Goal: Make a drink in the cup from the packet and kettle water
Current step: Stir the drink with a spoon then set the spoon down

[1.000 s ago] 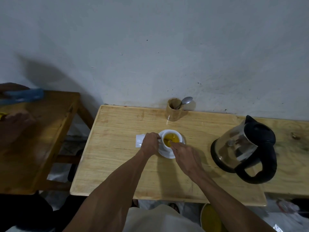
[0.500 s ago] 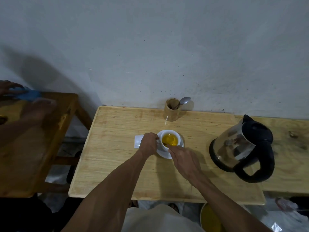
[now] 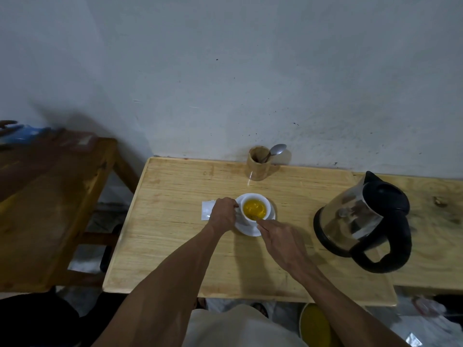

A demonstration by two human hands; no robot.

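A white cup [image 3: 268, 209] full of yellow drink stands on a white saucer [image 3: 250, 229] in the middle of the light wooden table [image 3: 175, 234]. My left hand [image 3: 223, 214] grips the cup at its left side. My right hand [image 3: 280, 239] pinches the handle of a spoon [image 3: 253, 217] whose bowl dips into the drink at the cup's near rim. A white packet [image 3: 206, 209] lies flat left of the cup, partly under my left hand. The steel kettle [image 3: 360, 221] with a black lid and handle stands to the right.
A wooden holder [image 3: 258, 166] with a second spoon [image 3: 275, 150] stands at the wall behind the cup. A darker wooden table [image 3: 50, 196] sits to the left, with a blue object [image 3: 22, 134] and another person's hand at its far edge. A yellow round thing [image 3: 315, 326] lies on the floor.
The spoon tip has shifted inside the cup toward the near rim. The other person's arm has drawn back from the left table. My view has drifted slightly.
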